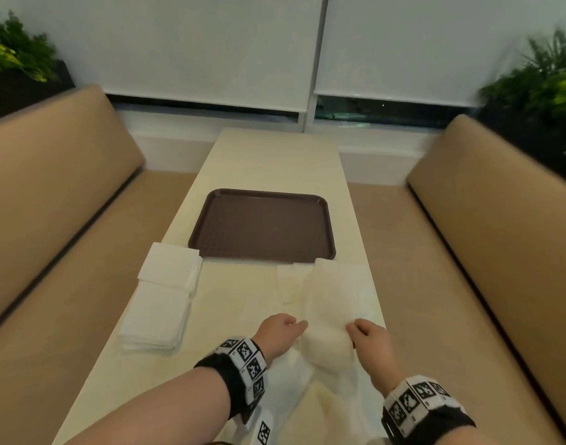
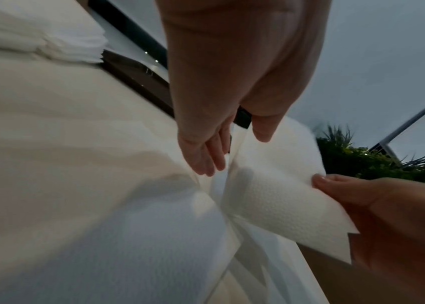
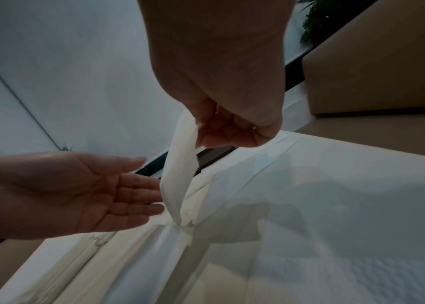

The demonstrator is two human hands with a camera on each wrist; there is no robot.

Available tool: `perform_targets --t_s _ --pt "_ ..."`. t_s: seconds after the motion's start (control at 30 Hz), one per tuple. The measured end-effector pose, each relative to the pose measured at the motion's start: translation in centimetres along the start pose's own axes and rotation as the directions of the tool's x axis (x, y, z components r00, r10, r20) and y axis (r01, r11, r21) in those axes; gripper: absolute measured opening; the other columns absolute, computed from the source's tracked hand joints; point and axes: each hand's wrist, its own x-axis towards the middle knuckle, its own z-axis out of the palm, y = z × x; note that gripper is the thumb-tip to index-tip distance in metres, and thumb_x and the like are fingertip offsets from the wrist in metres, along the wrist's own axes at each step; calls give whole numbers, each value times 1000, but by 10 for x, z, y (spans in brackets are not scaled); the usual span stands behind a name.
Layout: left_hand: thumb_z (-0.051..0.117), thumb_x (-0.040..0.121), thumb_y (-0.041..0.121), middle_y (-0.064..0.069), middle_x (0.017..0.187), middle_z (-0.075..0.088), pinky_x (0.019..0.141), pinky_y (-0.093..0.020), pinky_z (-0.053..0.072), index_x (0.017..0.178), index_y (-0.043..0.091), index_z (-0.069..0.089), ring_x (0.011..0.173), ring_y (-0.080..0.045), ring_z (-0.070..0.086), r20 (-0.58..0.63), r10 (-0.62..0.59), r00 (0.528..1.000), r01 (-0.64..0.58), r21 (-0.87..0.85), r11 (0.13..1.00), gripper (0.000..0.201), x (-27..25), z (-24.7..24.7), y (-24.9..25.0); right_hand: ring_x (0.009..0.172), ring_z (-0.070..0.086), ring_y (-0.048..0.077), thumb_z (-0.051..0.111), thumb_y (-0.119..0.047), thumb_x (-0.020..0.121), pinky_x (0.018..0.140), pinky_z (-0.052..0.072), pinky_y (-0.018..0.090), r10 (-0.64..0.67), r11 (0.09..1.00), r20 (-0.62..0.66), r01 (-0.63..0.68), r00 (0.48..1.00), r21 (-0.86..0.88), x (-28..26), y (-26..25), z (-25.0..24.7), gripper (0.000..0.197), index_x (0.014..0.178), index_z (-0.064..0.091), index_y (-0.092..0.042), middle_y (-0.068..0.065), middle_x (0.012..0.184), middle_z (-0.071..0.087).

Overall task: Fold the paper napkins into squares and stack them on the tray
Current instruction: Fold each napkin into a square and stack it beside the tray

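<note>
My right hand point(image 1: 352, 330) pinches the edge of a white paper napkin point(image 1: 331, 303) and holds it lifted off the cream table point(image 1: 269, 162), the sheet curling down. The pinch shows in the right wrist view, with my right hand point(image 3: 206, 131) on the hanging napkin point(image 3: 180, 170). My left hand point(image 1: 297, 326) is beside the napkin with straight fingers, holding nothing; its open palm point(image 3: 97, 193) faces the sheet. In the left wrist view my left fingers point(image 2: 206, 156) point at the napkin point(image 2: 279, 185). The brown tray point(image 1: 262, 224) lies bare beyond.
A stack of white napkins point(image 1: 164, 293) sits at the table's left edge, near the tray's front left corner. More unfolded sheets point(image 1: 288, 284) lie flat under my hands. Tan benches point(image 1: 50, 187) flank the table; plants point(image 1: 545, 88) stand at the back corners.
</note>
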Motion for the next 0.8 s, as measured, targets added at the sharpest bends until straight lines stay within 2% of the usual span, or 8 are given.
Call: perform_targets --t_s 0.17,0.4,0.5,0.57,0.6,0.67,0.73,0.8 --pt "71 82 17 -2 84 65 79 -33 53 86 16 64 75 -16 61 -97 33 995 -42 -97 994 8 8 7 -4 59 37 16 53 -18 93 54 28 27 10 1000 45 -9 999 -7 -10 0 0 34 61 45 -13 4 61 41" --pt "73 80 23 4 78 58 70 -26 43 67 17 60 78 -15 56 -202 133 970 -128 35 991 19 6 4 7 60 46 19 53 -18 91 59 35 28 78 992 29 -75 997 -102 -5 6 6 35 59 53 -6 1 59 53" --pt "67 85 25 4 79 54 66 -24 36 70 18 56 78 -14 50 -250 191 949 -157 148 976 19 8 -1 10 67 47 21 50 -44 79 64 36 30 149 974 50 -138 988 -182 -6 1 8 39 71 57 -6 6 72 53" --pt "65 85 22 1 70 54 62 -27 40 68 18 53 69 -17 51 -206 193 959 -177 94 980 22 8 -3 12 97 57 23 53 -54 84 83 42 34 157 980 68 -146 985 -138 -6 -4 6 50 109 63 -13 8 104 60" --pt "65 85 20 -3 71 60 64 -31 45 70 17 55 69 -20 56 -187 196 963 -191 44 981 18 8 -5 13 118 52 23 55 -53 88 96 39 34 167 984 80 -162 983 -72 -5 -8 4 62 132 51 -10 7 127 56" --pt "64 85 17 -9 81 70 73 -38 53 76 18 62 79 -25 66 -163 209 964 -222 -67 973 9 4 -9 18 131 43 24 59 -52 88 105 36 37 184 977 153 -198 971 82 -1 -21 2 76 146 34 -10 3 145 43" --pt "63 87 12 -9 84 72 75 -38 54 79 17 63 80 -25 68 -137 217 966 -240 -181 954 10 -1 -14 23 124 49 22 61 -51 86 100 41 36 199 951 267 -252 943 180 5 -31 1 64 135 49 -11 0 139 51" --pt "61 89 6 -8 82 70 70 -32 51 80 14 62 76 -21 65 -94 216 972 -234 -315 920 12 -5 -20 28 105 62 19 61 -42 89 87 45 33 195 908 370 -310 908 282 9 -47 0 41 115 65 -10 2 116 68"
